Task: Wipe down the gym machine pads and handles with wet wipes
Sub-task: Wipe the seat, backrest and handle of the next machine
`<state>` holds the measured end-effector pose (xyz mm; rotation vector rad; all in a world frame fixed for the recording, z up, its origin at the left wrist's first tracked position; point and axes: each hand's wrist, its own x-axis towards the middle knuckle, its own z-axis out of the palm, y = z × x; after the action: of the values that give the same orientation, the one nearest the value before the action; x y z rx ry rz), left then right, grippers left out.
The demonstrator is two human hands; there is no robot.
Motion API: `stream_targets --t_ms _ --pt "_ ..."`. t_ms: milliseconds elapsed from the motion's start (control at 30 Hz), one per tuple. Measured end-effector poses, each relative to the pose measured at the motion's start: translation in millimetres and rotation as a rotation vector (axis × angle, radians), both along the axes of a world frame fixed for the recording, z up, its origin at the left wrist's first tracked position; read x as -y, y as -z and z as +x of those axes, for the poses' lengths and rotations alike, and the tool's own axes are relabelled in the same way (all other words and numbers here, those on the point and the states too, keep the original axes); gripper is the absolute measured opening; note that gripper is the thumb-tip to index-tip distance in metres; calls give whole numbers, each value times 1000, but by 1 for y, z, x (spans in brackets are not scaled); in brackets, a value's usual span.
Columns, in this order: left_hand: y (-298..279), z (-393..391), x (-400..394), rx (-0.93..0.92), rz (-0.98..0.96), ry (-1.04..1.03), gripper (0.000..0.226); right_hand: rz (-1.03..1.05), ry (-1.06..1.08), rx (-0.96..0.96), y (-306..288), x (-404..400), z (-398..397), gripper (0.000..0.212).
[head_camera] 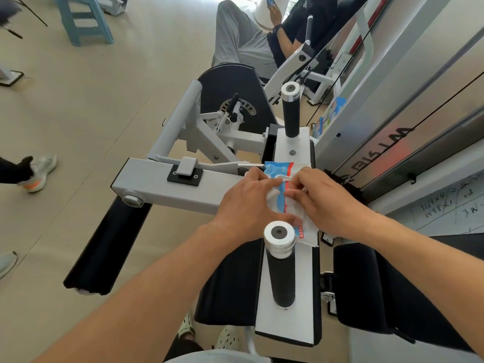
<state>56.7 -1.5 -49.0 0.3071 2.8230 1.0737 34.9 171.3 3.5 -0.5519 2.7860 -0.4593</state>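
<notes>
A blue, white and red wet wipes pack (280,171) lies on the white plate of the gym machine, between two upright black handles. My left hand (246,200) rests on the pack's left side, thumb stretched under it toward the near handle (281,268). My right hand (322,203) pinches the pack's flap or a white wipe (309,224) at the middle; which one I cannot tell. The far handle (291,113) stands beyond the pack. A black roller pad (110,247) sticks out at the lower left. Black seat pads (366,286) lie beside the plate.
A person sits on a neighbouring machine (251,43) at the top, holding a phone. Another person's shoe (39,174) is at the left edge. A blue stool (81,19) stands at the top left. The weight stack frame and cables (392,121) run along the right.
</notes>
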Motion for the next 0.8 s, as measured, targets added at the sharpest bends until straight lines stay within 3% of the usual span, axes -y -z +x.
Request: stream_targets --t_ms 233,367,467,500,600,733,800 --pt "0 -2 0 11 -5 -8 105 -333 294 -33 15 4 1 17" --pt "0 -1 1 15 1 -10 102 -261 172 -109 9 -5 6 21" --pt "1 -1 1 9 3 -10 97 -43 35 -186 9 -13 6 50" --pt "2 -1 1 9 3 -11 97 -25 24 -213 11 -13 6 49" --pt "0 -1 1 17 1 -12 97 -71 -59 -345 16 -11 7 28" --pt "-2 0 1 27 1 -23 95 -147 -102 -431 16 -8 13 37" --pt "-2 0 1 30 -9 -19 93 -260 -27 -423 16 -6 16 30"
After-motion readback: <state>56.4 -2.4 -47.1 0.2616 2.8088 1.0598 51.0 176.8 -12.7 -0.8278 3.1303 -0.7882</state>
